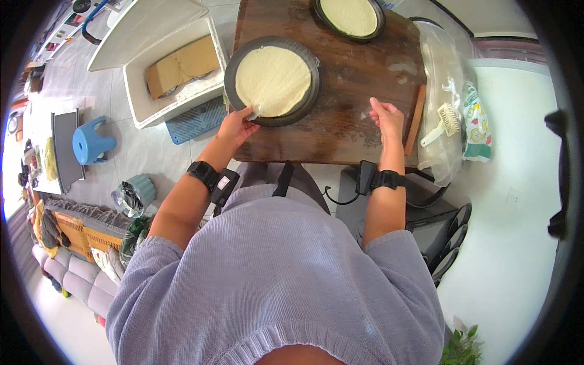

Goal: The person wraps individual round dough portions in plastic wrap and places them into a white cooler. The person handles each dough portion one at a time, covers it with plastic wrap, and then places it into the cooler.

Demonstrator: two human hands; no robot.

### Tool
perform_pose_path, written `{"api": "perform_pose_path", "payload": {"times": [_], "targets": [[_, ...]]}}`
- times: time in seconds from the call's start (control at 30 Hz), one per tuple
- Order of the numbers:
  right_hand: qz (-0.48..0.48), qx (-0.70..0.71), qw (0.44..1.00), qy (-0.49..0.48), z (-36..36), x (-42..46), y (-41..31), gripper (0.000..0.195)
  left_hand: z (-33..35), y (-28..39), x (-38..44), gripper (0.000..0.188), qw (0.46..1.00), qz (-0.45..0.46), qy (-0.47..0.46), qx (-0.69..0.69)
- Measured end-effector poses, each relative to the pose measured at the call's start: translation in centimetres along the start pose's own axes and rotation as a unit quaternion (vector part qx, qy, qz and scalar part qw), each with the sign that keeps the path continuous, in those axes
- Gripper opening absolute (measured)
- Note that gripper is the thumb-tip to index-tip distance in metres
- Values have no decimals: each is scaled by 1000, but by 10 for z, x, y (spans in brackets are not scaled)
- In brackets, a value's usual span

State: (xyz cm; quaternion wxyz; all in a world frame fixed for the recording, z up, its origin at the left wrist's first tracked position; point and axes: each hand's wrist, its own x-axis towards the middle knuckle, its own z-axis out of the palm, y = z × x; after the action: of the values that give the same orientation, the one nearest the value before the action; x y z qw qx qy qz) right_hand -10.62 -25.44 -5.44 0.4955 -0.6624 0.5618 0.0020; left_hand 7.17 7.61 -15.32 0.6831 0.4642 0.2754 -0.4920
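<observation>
A round dark pan (315, 98) sits on the brown wooden table (346, 77), holding a flat disc of pale dough (269, 75). Clear plastic film (278, 93) stretches over the dough in wrinkles that gather towards the near left rim. There my left hand (239, 125) pinches the gathered film between thumb and fingers. My right hand (387, 117) is above the table's right part, apart from the pan, its fingers curled together and nothing visible in them. Farther back stands a second dark pan (382, 25) with another dough disc (350, 16).
Left of the table, an open white foam box (132, 102) holds a cardboard piece (182, 64). A wooden strip (415, 121) lies along the table's right edge, beside a clear plastic bag (438, 59) and a white dough docker (445, 123). A blue stool (91, 139) stands on the floor.
</observation>
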Motion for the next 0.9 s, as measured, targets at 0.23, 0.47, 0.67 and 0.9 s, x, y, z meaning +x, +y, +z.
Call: {"api": "perform_pose_path", "payload": {"times": [0.23, 0.47, 0.67, 0.9], "targets": [[40, 379, 922, -65, -4, -2, 14, 60, 0, 1, -2, 25, 1000, -2, 0, 0], [-13, -20, 1000, 16, -8, 8, 21, 52, -1, 1, 1, 21, 1000, -13, -11, 12], [-2, 285, 958, -13, -1, -11, 14, 26, 1, 4, -5, 20, 1000, -16, -3, 14], [-135, 88, 981, 110, 6, 1, 29, 35, -1, 1, -1, 24, 1000, -1, -21, 4]]}}
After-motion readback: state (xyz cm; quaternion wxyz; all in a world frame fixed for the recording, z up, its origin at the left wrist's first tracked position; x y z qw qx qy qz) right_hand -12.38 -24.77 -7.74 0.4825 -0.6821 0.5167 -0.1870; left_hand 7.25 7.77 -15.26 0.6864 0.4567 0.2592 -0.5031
